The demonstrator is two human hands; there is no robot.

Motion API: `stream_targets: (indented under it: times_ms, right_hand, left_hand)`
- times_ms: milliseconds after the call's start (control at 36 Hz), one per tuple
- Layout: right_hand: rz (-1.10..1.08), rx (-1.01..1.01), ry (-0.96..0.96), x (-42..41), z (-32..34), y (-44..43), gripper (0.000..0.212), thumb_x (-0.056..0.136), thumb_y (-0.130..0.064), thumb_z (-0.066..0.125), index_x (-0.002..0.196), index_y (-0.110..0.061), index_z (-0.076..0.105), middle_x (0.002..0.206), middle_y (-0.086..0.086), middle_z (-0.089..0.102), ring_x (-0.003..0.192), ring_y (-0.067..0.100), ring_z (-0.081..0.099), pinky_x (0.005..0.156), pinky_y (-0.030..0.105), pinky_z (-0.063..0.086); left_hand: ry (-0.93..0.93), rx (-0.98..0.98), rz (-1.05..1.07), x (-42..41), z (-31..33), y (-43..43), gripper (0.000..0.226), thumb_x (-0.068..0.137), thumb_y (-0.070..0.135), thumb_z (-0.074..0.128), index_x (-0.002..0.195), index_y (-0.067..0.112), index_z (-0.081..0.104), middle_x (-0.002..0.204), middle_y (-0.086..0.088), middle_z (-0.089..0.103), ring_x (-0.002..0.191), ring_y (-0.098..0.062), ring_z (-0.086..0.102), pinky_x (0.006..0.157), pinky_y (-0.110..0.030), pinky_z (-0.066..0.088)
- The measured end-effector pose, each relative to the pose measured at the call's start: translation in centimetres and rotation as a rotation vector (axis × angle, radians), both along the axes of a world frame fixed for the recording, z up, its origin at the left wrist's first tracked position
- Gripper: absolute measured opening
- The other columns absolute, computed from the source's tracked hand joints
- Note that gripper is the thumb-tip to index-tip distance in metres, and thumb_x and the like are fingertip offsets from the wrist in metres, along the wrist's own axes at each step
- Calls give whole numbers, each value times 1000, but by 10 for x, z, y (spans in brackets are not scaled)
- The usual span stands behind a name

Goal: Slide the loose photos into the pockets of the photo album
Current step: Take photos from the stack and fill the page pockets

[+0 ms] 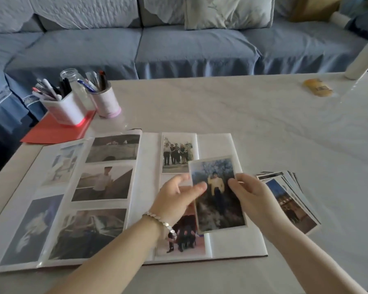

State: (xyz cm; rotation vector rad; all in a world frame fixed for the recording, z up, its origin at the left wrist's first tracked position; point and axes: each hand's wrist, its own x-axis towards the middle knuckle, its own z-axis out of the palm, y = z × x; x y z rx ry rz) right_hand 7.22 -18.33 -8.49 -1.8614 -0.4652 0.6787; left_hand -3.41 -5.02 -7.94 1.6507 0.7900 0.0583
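The photo album [219, 143] lies open on the table in front of me. Its left page holds several photos in pockets. On the right page, photos fill the left column, and the right column's pockets look white and bare. I hold one loose photo [218, 209], a figure in a yellow top, upright above the right page. My left hand [179, 196] pinches its left edge with thumb on the front. My right hand [251, 194] grips its right edge. A stack of loose photos [291, 200] lies fanned just right of the album.
Two white cups of pens [66, 111] and a clear jar [74, 81] stand on a red folder [51, 132] at the back left. A yellow object [318, 88] and a white roll [361, 58] sit at the far right. A blue sofa [179, 45] runs behind the table.
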Motion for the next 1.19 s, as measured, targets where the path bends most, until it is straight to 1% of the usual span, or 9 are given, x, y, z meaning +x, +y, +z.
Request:
stream_targets:
  times_ms: [83,167,278,417,667,806,889,1000,1194]
  right_hand:
    - [29,-10,-95,3,2,16,33,98,-25,41,76,-11,61,73,2,63,71,13,60,61,14,47]
    - [-32,-127,-322,23,-11,28,29,99,-24,41,106,-12,66,109,1,67,102,15,59,87,22,43]
    - [193,-417,-651,52,-32,49,54,98,-38,40,146,-15,29,156,-1,17,144,14,14,113,26,13]
    - [357,-648,-644,74,-52,77,84,87,-64,42,150,-28,-1,157,2,-17,143,13,-16,115,33,-11]
    - [285,-609,-563,85,-67,78,78,89,-57,46,149,-33,4,158,-9,-7,144,6,-11,115,32,-6]
    - [271,-563,-545,89,-67,77,65,95,-45,43,148,-36,7,158,-11,-5,144,6,-8,115,32,-6]
    - [282,-535,-719,84,-71,73,48,99,-30,33,147,-29,24,158,-7,7,145,10,4,113,32,-9]
    - [474,-444,-1059,79,-80,65,48,85,-20,33,125,-14,59,133,1,56,123,22,52,109,36,12]
    - [604,-462,-1192,91,-78,53,60,100,-37,6,128,-21,57,130,-6,58,126,20,50,106,39,22]
  left_hand:
    - [-43,71,144,9,-3,6,16,87,18,63,101,18,55,91,2,67,85,-11,65,58,-12,50]
    - [-36,220,242,15,-6,17,9,90,20,58,97,19,52,85,8,60,73,1,54,48,-7,43]
    - [-30,375,346,22,-11,35,23,91,19,56,113,15,55,90,10,60,78,-4,56,57,-6,41]
    - [-10,446,410,35,-17,56,32,92,15,54,124,8,51,102,5,56,78,-4,49,64,-6,35]
    - [70,581,279,58,-26,65,25,95,16,50,119,12,51,81,13,51,63,-5,47,49,-10,36]
    - [88,582,247,71,-29,68,27,93,13,50,120,10,52,101,-5,62,72,-18,52,62,-24,39]
    - [72,596,267,72,-27,69,16,93,12,49,109,13,52,82,3,52,72,-19,49,57,-24,36]
    - [61,654,276,67,-28,74,21,94,13,49,115,11,52,77,3,49,58,-5,44,47,-8,36]
    - [91,648,274,63,-28,72,34,96,18,48,129,12,47,116,-4,59,73,-4,42,46,-3,31]
